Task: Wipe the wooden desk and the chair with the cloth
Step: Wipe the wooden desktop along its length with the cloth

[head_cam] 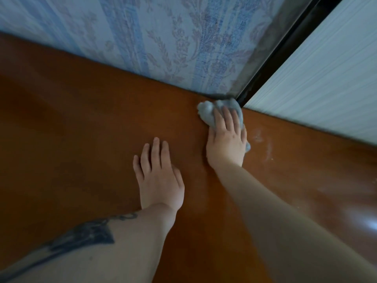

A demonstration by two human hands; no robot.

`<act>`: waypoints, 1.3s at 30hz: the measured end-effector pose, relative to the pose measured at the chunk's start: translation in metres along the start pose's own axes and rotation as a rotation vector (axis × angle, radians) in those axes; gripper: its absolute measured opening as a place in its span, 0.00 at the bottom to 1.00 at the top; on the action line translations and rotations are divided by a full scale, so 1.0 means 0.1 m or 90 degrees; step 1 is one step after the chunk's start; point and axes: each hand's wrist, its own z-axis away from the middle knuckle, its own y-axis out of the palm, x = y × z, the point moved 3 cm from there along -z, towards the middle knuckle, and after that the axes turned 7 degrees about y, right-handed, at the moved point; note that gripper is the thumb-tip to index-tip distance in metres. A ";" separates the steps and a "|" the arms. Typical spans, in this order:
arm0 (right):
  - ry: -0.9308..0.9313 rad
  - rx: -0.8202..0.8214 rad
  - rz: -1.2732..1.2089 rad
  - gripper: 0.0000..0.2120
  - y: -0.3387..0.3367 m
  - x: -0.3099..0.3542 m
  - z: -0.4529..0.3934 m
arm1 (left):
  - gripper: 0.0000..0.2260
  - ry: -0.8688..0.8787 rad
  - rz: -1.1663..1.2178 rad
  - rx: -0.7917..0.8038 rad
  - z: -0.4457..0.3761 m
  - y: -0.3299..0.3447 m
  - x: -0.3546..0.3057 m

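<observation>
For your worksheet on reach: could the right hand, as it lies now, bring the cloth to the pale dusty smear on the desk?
Probably yes. The smear lies just beside the right hand and cloth, with only bare desk between.

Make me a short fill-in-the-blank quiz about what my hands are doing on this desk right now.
1. The ____ hand presses the grey cloth.
2. The cloth sits at the desk's back ____, by the wall.
3. The other hand lies ____ on the wood.

Missing words: right; corner; flat
</observation>
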 end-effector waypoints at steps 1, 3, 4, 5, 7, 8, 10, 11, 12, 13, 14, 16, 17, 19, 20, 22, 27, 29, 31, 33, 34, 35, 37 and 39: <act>0.070 -0.025 0.002 0.24 0.05 0.05 0.12 | 0.26 -0.001 0.000 -0.003 0.00 0.01 0.00; 0.003 0.024 -0.008 0.25 0.12 0.29 0.40 | 0.25 0.002 0.006 -0.005 0.01 0.03 0.01; -0.116 0.080 -0.012 0.25 0.16 0.41 0.49 | 0.25 0.004 0.007 -0.003 0.01 0.04 0.01; -0.243 0.143 -0.002 0.25 0.13 0.48 0.50 | 0.25 0.004 0.006 -0.001 0.02 0.03 0.01; -0.410 0.232 0.058 0.25 0.09 0.44 0.26 | 0.24 -0.002 0.001 0.000 0.01 0.02 0.00; -0.409 0.232 0.075 0.25 0.08 0.36 0.11 | 0.24 -0.002 -0.002 -0.001 0.01 0.00 0.00; -0.221 0.130 0.040 0.25 0.04 0.13 -0.13 | 0.25 -0.001 -0.002 -0.004 -0.01 -0.02 -0.02; -0.083 0.049 0.007 0.24 0.01 0.04 -0.12 | 0.26 -0.002 0.001 -0.007 0.00 -0.02 -0.02; 0.028 -0.020 -0.015 0.24 0.01 0.03 -0.03 | 0.26 -0.005 0.004 -0.009 0.00 -0.01 -0.02; 0.088 -0.050 -0.014 0.24 0.04 0.07 0.11 | 0.25 -0.005 0.006 -0.010 0.00 0.00 -0.01; 0.080 -0.038 -0.014 0.25 0.09 0.17 0.26 | 0.25 0.000 0.005 -0.008 0.01 0.02 0.00; -0.095 0.090 -0.017 0.26 0.17 0.45 0.45 | 0.28 0.024 -0.016 0.012 0.01 0.04 0.01; -0.206 0.163 -0.010 0.25 0.16 0.57 0.46 | 0.29 0.031 -0.026 0.019 0.02 0.05 0.02; -0.346 0.236 0.049 0.26 0.11 0.62 0.21 | 0.26 0.020 -0.022 0.009 0.01 0.02 0.02; -0.344 0.238 0.077 0.27 0.10 0.58 0.03 | 0.25 0.010 -0.015 0.003 0.00 0.00 0.01; -0.182 0.174 0.048 0.27 0.04 0.38 -0.26 | 0.25 0.006 0.003 -0.002 0.00 -0.02 -0.01; 0.049 -0.059 -0.013 0.24 0.09 0.15 0.30 | 0.24 0.013 0.017 0.000 0.01 0.03 0.01; -0.121 0.058 -0.010 0.25 0.15 0.33 0.53 | 0.23 0.031 0.006 -0.002 0.01 0.05 0.01; -0.310 0.205 0.027 0.26 0.10 0.39 0.50 | 0.23 0.033 -0.002 0.006 0.02 0.04 0.01; -0.364 0.226 0.071 0.27 0.06 0.22 0.25 | 0.24 0.023 0.008 0.010 0.01 0.03 0.01; -0.311 0.191 0.070 0.27 0.03 0.09 0.12 | 0.25 0.023 0.010 0.015 0.01 0.02 0.00; -0.217 0.129 0.051 0.26 -0.01 -0.07 0.04 | 0.26 0.023 0.011 0.019 0.01 0.03 0.00; 0.014 -0.023 0.002 0.23 -0.07 -0.27 0.08 | 0.26 0.021 0.015 0.019 0.01 0.02 0.00; 0.122 -0.096 -0.006 0.23 -0.02 -0.22 0.34 | 0.25 0.022 0.022 0.018 0.01 0.03 0.00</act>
